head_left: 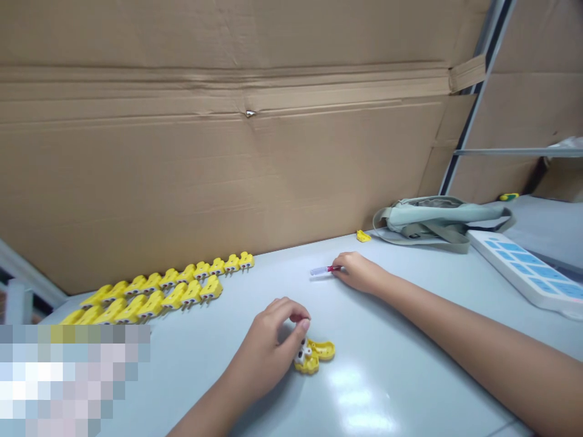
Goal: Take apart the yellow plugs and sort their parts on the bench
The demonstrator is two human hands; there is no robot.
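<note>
My left hand [276, 346] is low over the table, beside an opened yellow plug housing [314, 358] with white inner parts showing. Its thumb and forefinger are pinched together above the housing; whatever may be between them is too small to make out. Farther off to the right, my right hand [357, 272] has its fingers closed on the red end of a small screwdriver [322, 271] with a clear and red handle. The screwdriver lies low at the table surface, its clear end toward the left, and my fingers hide its other end.
Two rows of yellow plugs [175, 296] line the table's left side. A loose yellow shell piece [363, 236] lies by the cardboard wall [228, 182]. At right are a pale green bag [428, 218] with straps and a white power-strip-like board [532, 267] with blue patches.
</note>
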